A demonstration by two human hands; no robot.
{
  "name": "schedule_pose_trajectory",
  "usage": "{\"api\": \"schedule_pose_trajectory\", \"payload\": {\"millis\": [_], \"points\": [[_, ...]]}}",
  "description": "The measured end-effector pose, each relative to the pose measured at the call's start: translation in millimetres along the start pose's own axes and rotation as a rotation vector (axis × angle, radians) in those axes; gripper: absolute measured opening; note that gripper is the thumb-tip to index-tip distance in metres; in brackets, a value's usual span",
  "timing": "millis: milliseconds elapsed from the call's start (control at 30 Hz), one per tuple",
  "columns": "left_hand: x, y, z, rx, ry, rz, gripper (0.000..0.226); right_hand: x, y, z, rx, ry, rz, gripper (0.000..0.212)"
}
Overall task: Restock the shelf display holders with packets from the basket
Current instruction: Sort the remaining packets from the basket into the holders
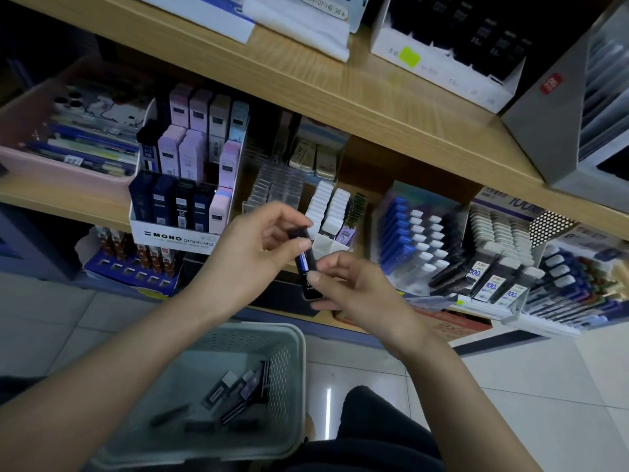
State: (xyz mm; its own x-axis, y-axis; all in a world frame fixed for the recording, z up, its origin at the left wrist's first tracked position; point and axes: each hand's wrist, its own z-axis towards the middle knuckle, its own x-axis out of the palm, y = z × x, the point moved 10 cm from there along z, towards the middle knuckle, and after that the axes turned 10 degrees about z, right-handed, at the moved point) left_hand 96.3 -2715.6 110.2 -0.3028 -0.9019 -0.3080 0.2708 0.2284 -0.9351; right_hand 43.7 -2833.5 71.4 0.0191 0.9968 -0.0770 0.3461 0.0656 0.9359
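Packets (238, 391), perhaps six, in basket (292, 366)

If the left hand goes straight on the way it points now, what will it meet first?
Probably the rows of white packets beyond the left hand and its dark packet; depth is unclear.

Middle wooden shelf (61, 199): pink tray (68, 172) set at left, MONO graph display box (170, 235) just beside it, clear acrylic holder (272, 187) and white holder (325, 245) placed further right. Upper shelf (391, 107): white carton (435, 69) and grey box (544, 124) stood at right. Tiled floor (544, 386): grey perforated basket (301, 362) set below.
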Motion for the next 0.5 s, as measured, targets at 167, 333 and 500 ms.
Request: {"api": "schedule_pose_trajectory", "payload": {"millis": [167, 333, 500], "points": [[-27, -2, -3, 0.050, -0.073, 0.181, 0.015, -14, 24, 0, -0.146, -0.165, -0.016, 0.005], [-66, 21, -1, 0.155, -0.090, 0.738, 0.029, -23, 50, 1, -0.362, -0.374, -0.008, 0.006], [-102, 58, -2, 0.059, -0.050, 0.993, 0.046, 8, 72, 18, -0.484, -0.362, -0.157, 0.013]]}}
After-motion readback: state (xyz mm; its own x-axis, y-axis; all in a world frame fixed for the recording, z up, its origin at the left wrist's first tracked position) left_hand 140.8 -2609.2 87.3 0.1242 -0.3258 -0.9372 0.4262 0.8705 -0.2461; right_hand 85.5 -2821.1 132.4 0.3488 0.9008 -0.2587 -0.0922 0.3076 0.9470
